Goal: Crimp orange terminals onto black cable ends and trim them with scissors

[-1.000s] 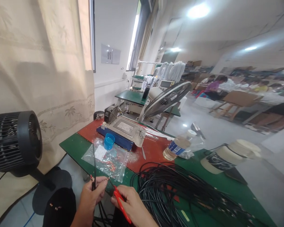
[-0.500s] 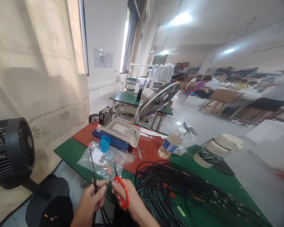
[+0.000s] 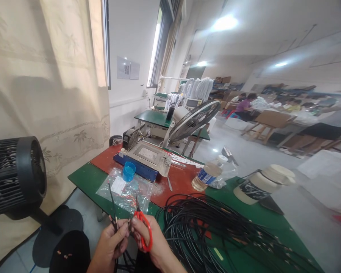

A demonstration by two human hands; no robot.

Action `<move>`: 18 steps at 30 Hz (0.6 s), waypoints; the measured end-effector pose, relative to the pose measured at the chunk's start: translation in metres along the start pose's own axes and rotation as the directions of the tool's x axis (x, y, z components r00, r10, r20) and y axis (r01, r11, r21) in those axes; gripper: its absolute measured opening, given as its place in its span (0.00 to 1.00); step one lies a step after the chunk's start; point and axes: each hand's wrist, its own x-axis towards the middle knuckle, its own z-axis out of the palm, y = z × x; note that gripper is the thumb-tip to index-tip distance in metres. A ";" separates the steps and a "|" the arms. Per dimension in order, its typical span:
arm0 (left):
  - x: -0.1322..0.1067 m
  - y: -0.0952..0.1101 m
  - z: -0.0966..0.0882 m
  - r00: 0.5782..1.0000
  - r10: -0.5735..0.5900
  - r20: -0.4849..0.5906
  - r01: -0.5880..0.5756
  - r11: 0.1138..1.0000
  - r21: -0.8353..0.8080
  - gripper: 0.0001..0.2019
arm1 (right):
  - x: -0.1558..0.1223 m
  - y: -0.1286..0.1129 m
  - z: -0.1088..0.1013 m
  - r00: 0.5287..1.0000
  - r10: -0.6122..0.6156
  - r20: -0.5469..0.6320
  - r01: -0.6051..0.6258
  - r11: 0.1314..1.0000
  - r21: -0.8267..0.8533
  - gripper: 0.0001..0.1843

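Observation:
My left hand (image 3: 111,239) is closed around black cables (image 3: 113,203), whose ends stick up above the thumb. Red-handled scissors (image 3: 146,231) sit in my right hand (image 3: 152,239), blades pointing up and away from me. The fingertips of both hands meet at a small end between them, too small to make out. Just beyond lies a clear plastic bag (image 3: 106,186) with small orange-red bits on it and a blue round cup (image 3: 129,171) at its far side. A large coil of black cables (image 3: 184,227) lies to the right of my hands.
Behind the bag stands a blue-based metal device (image 3: 142,159) with a small fan. A bottle of pale liquid (image 3: 206,175) and a cream jug (image 3: 255,187) stand at right. A black fan (image 3: 19,178) is at left, a larger fan (image 3: 194,121) beyond the table. People sit at far tables.
My right hand with the scissors has moved slightly left, so its fingertips now meet those of my left hand. The whole view has shifted a little.

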 end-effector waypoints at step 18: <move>-0.001 0.002 0.001 1.000 0.001 0.015 0.000 1.000 -0.031 0.21 | -0.002 -0.002 0.004 0.982 0.186 0.035 -0.189 0.965 0.181 0.26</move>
